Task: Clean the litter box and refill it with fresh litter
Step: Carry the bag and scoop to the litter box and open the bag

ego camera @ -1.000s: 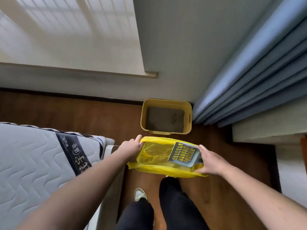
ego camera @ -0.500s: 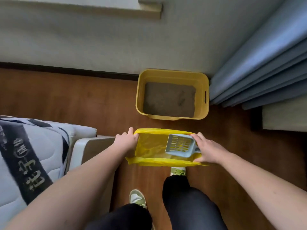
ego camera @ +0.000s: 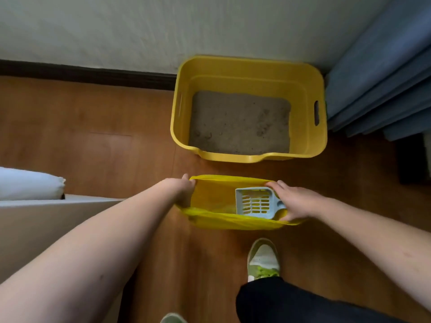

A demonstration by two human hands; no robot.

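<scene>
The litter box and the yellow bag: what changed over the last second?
The person walked up, so the litter box looms nearer. Left hand and right hand held the bag open throughout, scoop with the right; litter untouched.

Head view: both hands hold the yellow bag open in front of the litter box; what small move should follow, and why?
Probably set the yellow bag on the floor beside the litter box. The right hand also holds the scoop, the left hand grips the bag's other edge, and the litter looks unscooped.
</scene>
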